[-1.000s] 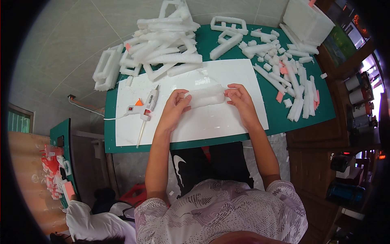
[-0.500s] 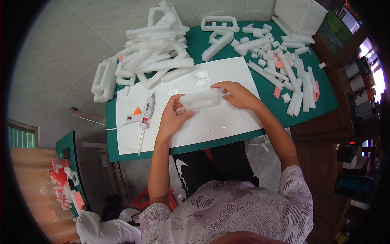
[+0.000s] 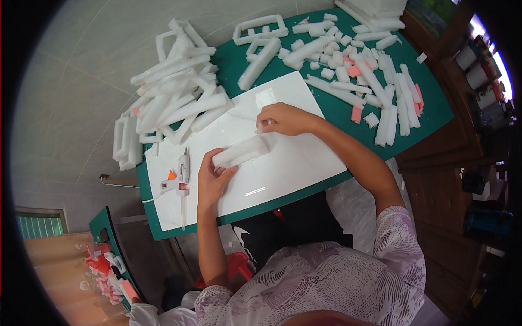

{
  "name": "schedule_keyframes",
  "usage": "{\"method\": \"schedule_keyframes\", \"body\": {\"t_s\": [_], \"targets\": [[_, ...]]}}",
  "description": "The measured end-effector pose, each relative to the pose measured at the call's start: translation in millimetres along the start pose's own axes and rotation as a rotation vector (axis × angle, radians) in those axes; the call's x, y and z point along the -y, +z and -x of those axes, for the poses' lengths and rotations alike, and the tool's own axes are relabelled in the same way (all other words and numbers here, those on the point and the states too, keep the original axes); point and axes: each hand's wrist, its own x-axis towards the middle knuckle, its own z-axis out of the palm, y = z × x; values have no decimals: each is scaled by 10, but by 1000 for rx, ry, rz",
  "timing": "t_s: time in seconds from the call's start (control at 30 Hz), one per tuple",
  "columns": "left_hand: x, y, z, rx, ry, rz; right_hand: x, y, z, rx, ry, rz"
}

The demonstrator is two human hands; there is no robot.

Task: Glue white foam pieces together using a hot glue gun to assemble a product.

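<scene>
A white foam block (image 3: 243, 151), long and rough-edged, is gripped at its left end by my left hand (image 3: 213, 176), thumb in front and fingers behind. It is tilted, its right end farther from me, over a white board (image 3: 283, 168). At that far right end my right hand (image 3: 285, 119) has its fingers bent and pinched together. Something whitish shows at the fingertips, too small to make out. Left of my left hand, a white glue gun (image 3: 184, 168) with an orange part lies on the board, a glue stick running out of its back.
A pile of white foam strips and frames (image 3: 179, 87) covers the far left of the green table (image 3: 239, 62). Loose foam sticks and chunks (image 3: 348, 65), some pink, lie far right. A second green table (image 3: 103, 220) and a person's white sleeve (image 3: 163, 315) are at lower left.
The view has turned, shifting the table scene. My right hand has closed its fingers at the block's far end, and the block is more tilted in view. My left hand keeps its hold.
</scene>
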Motion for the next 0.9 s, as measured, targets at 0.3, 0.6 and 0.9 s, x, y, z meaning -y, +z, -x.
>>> {"method": "schedule_keyframes", "body": {"t_s": [0.3, 0.6, 0.9], "targets": [[-36, 2, 76, -58, -98, -75, 22, 151, 27, -88, -49, -11], [23, -112, 42, -54, -48, -48, 16, 174, -157, 26, -120, 92], [38, -35, 16, -18, 68, 4, -1, 201, -156, -8, -98, 132]]}}
